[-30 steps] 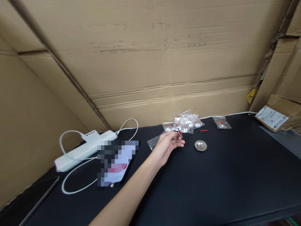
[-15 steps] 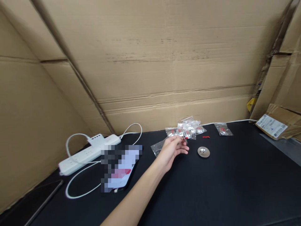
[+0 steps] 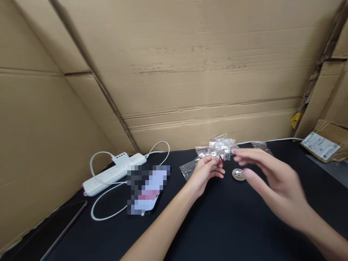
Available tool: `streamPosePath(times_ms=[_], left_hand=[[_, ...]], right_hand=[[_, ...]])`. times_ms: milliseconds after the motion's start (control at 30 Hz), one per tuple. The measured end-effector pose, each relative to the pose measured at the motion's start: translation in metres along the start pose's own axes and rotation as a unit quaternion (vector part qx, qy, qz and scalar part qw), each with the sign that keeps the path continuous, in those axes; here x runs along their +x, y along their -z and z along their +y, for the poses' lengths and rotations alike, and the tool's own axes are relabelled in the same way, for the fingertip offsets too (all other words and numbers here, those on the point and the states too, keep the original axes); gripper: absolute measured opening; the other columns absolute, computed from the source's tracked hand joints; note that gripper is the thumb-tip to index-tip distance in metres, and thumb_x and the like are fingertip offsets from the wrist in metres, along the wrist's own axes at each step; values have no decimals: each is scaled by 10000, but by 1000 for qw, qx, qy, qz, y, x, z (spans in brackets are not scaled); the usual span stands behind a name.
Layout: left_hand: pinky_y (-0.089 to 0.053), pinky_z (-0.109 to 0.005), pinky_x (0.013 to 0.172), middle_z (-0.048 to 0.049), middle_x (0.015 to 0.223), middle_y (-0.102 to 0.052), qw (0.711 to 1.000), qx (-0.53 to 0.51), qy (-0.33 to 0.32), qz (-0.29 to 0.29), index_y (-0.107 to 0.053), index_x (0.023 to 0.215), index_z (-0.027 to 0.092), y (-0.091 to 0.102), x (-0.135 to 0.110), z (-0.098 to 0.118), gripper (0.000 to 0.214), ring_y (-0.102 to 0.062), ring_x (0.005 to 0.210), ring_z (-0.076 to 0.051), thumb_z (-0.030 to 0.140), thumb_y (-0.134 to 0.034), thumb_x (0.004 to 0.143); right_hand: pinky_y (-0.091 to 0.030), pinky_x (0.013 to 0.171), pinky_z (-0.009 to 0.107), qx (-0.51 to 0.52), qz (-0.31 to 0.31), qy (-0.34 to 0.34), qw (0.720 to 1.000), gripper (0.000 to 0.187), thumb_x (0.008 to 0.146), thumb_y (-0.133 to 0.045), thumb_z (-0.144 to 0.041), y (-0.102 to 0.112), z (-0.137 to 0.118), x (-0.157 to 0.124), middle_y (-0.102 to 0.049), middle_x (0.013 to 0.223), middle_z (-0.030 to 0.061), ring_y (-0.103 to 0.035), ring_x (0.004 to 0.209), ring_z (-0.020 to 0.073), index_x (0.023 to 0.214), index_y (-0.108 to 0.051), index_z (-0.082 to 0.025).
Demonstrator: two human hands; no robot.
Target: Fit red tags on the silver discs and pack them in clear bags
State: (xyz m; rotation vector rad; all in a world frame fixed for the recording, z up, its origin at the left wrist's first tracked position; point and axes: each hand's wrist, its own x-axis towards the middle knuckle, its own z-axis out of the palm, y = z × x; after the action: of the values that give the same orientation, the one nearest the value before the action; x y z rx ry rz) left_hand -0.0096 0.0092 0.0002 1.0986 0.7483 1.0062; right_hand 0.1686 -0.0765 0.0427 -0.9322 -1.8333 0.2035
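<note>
My left hand (image 3: 204, 174) is closed in a pinch just in front of the plastic packets. Its fingertips hold a small metal finger cymbal (image 3: 220, 159), seen nearly edge-on, with a bit of red by it. On the black table to the right lies another finger cymbal (image 3: 238, 174), a shallow silvery disc with holes. Fingers apart and holding nothing, my right hand (image 3: 274, 183) hovers over the table beside that loose disc, slightly blurred. Several clear packets (image 3: 221, 145) with shiny discs and red loops are heaped behind my left hand.
A single packet (image 3: 262, 146) lies partly behind my right hand. At left are a white power strip (image 3: 114, 174), cables and a blurred-out phone (image 3: 149, 195). A dark tablet-like slab (image 3: 59, 228) is nearer. Cardboard walls (image 3: 174, 83) surround the table; a labelled brown parcel (image 3: 323, 143) stands right.
My right hand has come into view from the right, open, and covers the spot where the red loop lay. My left hand keeps its pinch; the view has shifted slightly.
</note>
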Motion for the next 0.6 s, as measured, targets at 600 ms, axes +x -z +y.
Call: streamPosePath(times_ms=[600], left_hand=[[-418,-214,421,-10,696,-544,988,155,-25,6,-553,767,155,-5,0,1,142,-578,560,-133,277,-607,816]], right_hand=[[-546,738,329,20,-103,-13,994,406,786,-746,-364,-17,81,14,-663,933,44,-629,779,179,1142,-612,-221]])
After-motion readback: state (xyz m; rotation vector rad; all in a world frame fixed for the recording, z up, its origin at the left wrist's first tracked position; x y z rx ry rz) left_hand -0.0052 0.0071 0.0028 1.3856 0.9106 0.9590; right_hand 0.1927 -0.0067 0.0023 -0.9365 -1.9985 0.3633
